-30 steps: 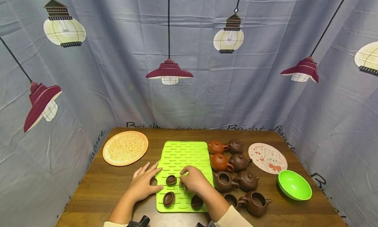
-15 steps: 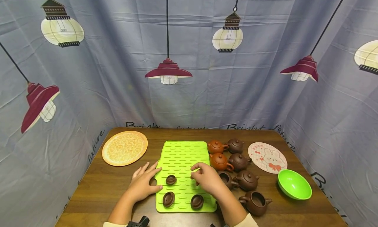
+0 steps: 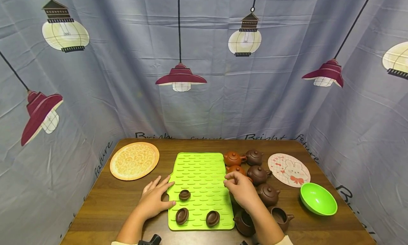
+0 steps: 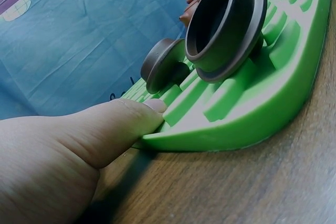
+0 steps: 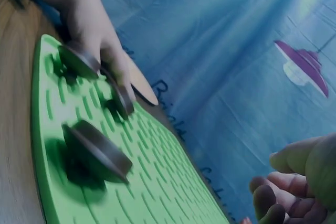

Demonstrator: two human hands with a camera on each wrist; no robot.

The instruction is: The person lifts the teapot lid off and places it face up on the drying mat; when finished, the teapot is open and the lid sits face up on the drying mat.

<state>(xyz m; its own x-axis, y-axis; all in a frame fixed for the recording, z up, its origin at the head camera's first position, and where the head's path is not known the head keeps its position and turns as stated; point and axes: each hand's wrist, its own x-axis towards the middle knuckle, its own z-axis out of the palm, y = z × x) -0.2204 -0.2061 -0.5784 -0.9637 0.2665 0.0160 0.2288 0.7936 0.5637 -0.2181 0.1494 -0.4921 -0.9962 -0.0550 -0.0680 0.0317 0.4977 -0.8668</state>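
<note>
My left hand (image 3: 154,199) lies with spread fingers at the left edge of a green ridged mat (image 3: 200,167); its thumb (image 4: 142,111) rests on the mat. Three dark brown teapot lids sit tilted, knob down, on the mat: a small lid (image 3: 184,194), a front-left lid (image 3: 182,216) and a front-right lid (image 3: 212,218). My right hand (image 3: 242,190) hovers at the mat's right edge, over the teapots, its fingers loosely bent with nothing visible between them. Lidless teapots (image 3: 244,224) (image 3: 280,216) stand beside its forearm, partly hidden.
Several lidded teapots, including an orange teapot (image 3: 233,158) and a brown teapot (image 3: 259,174), stand right of the mat. A green bowl (image 3: 318,199) and a bunny placemat (image 3: 288,170) lie further right. A round yellow placemat (image 3: 134,160) lies back left.
My right hand has moved right from over the mat, beside the small lid, to above the teapots. The left hand and the three lids stay in place.
</note>
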